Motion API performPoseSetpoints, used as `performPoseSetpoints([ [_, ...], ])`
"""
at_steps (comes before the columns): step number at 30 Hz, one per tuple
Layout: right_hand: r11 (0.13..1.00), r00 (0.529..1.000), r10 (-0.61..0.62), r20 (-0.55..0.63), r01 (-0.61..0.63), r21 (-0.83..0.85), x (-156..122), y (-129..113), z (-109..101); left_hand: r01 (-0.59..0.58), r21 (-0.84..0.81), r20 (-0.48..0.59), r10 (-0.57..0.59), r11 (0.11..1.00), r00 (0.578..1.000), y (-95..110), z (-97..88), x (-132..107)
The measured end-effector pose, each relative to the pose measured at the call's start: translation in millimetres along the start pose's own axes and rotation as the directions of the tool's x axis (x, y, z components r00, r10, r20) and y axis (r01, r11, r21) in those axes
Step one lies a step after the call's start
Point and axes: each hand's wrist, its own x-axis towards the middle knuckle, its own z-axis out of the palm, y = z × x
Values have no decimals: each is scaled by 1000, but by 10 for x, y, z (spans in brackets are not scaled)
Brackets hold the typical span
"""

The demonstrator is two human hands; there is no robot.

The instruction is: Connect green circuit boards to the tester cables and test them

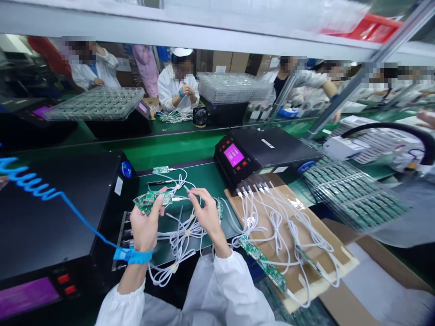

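Observation:
My left hand (147,222), with a blue wrist strap (136,256) on it, grips a fanned stack of green circuit boards (149,199). A white cable plug (176,199) sits at the right edge of the top board; whether it is fully seated I cannot tell. Thumb and fingers of my right hand (205,210) pinch a white cable (187,190) just right of the boards. Beneath both hands lie bundled white cables (185,233) on the green mat. Behind them is another circuit board (161,170) with a cable attached.
A black tester (268,149) with a pink screen feeds white cables over a brown board (326,267). Circuit boards (263,262) lie there. Another black box (61,203) stands left, under a coiled blue cord (30,181). Trays of boards (353,190) are at right; co-workers sit opposite.

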Motion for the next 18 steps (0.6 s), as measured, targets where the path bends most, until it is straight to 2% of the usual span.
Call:
performPoseSetpoints([
  [3, 999, 995, 37, -93, -38, -7, -34, -15, 28, 10, -42, 55, -8, 999, 998, 20, 18, 10],
  [6, 998, 994, 67, -91, -66, 10, -74, 14, 57, 14, -70, 115, -6, 997, 993, 45, 15, 23],
  [10, 999, 995, 52, -86, -53, -10, -111, 71, 57, -41, -65, 163, 51, 997, 985, 80, 9, 31],
  [12, 999, 999, 5, -53, -8, -49, -118, 82, 33, -62, -22, 156, 65, 998, 986, 90, 9, 32],
  [14, 996, 998, -57, 29, 59, -71, -115, 83, 3, -63, 5, 137, 62, 998, 989, 94, 9, 32],
  [16, 993, 991, -97, 92, 102, -52, -102, 84, -25, -46, -15, 136, 47, 999, 990, 94, 8, 29],
  [18, 994, 990, -102, 97, 106, -31, -80, 89, -45, -41, -41, 143, 46, 998, 989, 91, 6, 22],
])
